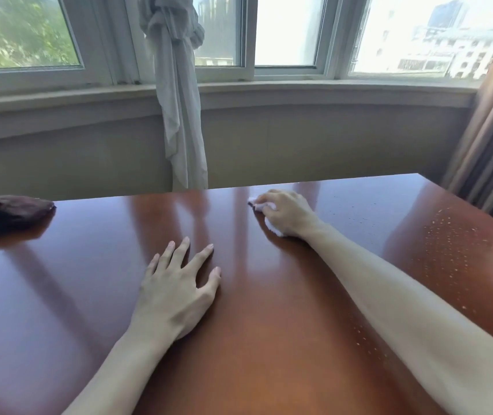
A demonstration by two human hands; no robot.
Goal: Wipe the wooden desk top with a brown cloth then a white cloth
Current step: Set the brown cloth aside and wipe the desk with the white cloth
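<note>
Your right hand has its grip curled over the white cloth, bunched small under the palm and pressed to the desk; only scraps of white show past the fingers and at the heel of the hand. That grip sits close to the desk's far edge, with a narrow strip of bare wood beyond it before the top drops off toward the wall.

Nearer to you and to the left of that grip, your left hand lies flat on the wood, fingers spread and straight, holding nothing. Open glossy wood lies between the two hands.

Well off to the left of both hands, at the far left edge, the brown cloth lies in a dark heap, untouched.

To the right of the right grip, pale specks dot the wood toward the right edge. Beyond the far edge hang a knotted grey curtain and, at the right, a brown drape, under the windows. No writing is readable.
</note>
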